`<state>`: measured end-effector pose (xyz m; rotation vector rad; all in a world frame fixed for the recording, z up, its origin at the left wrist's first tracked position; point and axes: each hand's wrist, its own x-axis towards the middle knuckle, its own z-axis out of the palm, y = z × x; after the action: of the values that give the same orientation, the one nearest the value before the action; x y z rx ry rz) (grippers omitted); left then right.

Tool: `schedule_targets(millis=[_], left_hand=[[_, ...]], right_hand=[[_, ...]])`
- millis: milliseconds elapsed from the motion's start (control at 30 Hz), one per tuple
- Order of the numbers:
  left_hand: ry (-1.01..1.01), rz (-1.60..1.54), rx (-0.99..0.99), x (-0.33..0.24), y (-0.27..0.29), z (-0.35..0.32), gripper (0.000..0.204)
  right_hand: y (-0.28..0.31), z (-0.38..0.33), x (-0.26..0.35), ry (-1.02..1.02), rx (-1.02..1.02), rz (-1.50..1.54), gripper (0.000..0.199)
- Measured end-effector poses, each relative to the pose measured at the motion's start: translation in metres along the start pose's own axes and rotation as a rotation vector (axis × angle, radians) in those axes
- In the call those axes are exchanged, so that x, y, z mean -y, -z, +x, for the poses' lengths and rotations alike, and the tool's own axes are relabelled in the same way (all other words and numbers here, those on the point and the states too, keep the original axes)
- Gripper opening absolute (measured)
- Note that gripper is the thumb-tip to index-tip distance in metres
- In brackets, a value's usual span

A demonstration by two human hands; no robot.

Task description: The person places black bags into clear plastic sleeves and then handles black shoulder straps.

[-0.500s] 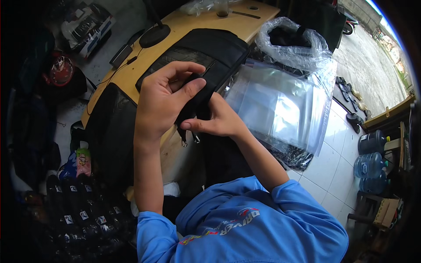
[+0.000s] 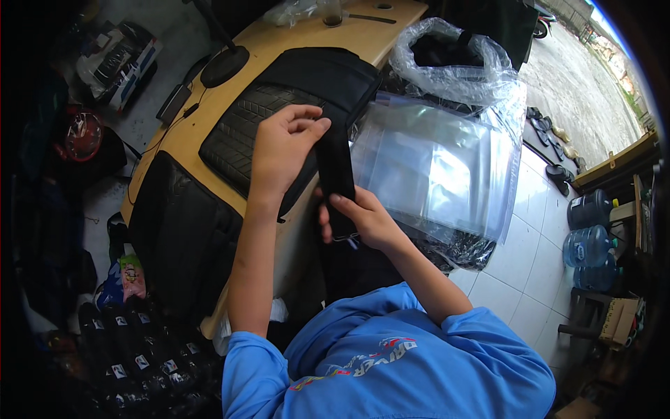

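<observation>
Since a moment ago the black strap point(image 2: 335, 167) has been drawn out long over the seat cover point(image 2: 279, 112). The left hand point(image 2: 283, 150) pinches its twelve-o'clock end; the right hand point(image 2: 359, 220) grasps its six-o'clock end.

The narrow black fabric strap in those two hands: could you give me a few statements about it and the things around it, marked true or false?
1. Both hands grip the narrow black fabric strap. True: the left hand holds its upper end, the right hand its lower part.
2. The clear plastic bags lie to the person's left. False: they lie to the right.
3. A black quilted seat cover lies on the wooden table. True.
4. The person wears a red shirt. False: the blue shirt.
</observation>
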<state>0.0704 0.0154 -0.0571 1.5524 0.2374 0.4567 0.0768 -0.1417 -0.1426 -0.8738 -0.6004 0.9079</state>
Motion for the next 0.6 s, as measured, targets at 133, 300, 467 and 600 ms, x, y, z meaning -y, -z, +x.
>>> schedule_targets(millis=[133,300,467,600], left_hand=[[-0.172,1.081,-0.005,0.019,0.004,-0.01,0.037],[-0.413,1.39,0.079,0.042,0.016,-0.035,0.035],[-0.438,1.22,0.118,0.052,0.02,-0.032,0.02],[-0.789,1.166,-0.119,0.05,0.013,-0.023,0.014]], right_hand=[[0.029,-0.024,0.007,-0.134,0.062,0.3,0.036],[0.06,-0.045,0.03,-0.232,-0.111,0.191,0.021],[0.064,-0.041,0.045,-0.216,-0.158,0.243,0.018],[0.051,-0.021,0.053,-0.197,-0.123,0.338,0.019]])
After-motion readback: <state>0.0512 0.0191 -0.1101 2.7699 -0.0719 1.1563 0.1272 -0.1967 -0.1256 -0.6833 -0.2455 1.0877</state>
